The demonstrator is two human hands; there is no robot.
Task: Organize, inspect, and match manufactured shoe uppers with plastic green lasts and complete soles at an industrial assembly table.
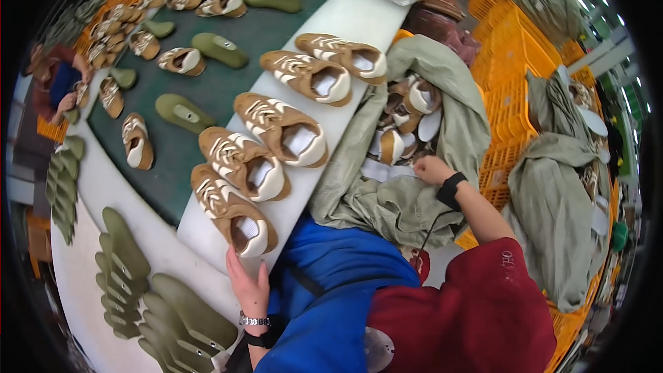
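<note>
Several brown sneakers with white laces and white heels stand in a row on the white ledge in front of me. The nearest sneaker (214, 197) has its heel by my left hand (250, 289), whose fingers are stretched out and seem to touch it. Over the opening of a grey-green cloth sack (461, 107), my right hand (433, 169) is curled closed. What it holds, if anything, is hidden. Inside the sack lie more brown-and-white sneakers (423, 97) in a jumble. A white flat piece (387, 170) lies beside my right hand.
Green shoe lasts (186, 318) stand in rows at the lower left. On the dark green belt (228, 48), single shoes lie among more lasts. Orange crates (511, 48) and another filled sack (552, 200) line the right. A person (59, 83) works at the far left.
</note>
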